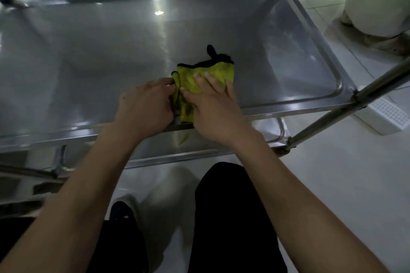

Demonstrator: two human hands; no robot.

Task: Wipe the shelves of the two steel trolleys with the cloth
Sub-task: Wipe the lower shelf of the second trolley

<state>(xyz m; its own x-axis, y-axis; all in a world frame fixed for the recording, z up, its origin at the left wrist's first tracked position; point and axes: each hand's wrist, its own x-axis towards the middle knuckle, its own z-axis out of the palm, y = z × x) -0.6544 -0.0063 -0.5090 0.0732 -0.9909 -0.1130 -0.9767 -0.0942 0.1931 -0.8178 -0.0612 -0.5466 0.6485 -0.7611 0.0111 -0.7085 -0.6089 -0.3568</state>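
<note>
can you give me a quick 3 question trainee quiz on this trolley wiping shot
1. True or false: the cloth lies on the shelf near its front edge.
2. Which hand lies flat on top of the cloth? A) left hand B) right hand C) neither
3. Fill in: the left hand pinches the cloth's ____ edge.

Key
1. True. It sits by the front rim, with a corner hanging over it.
2. B. The right hand presses down with spread fingers.
3. Left. Its fingertips bunch the folded left side of the cloth.
</note>
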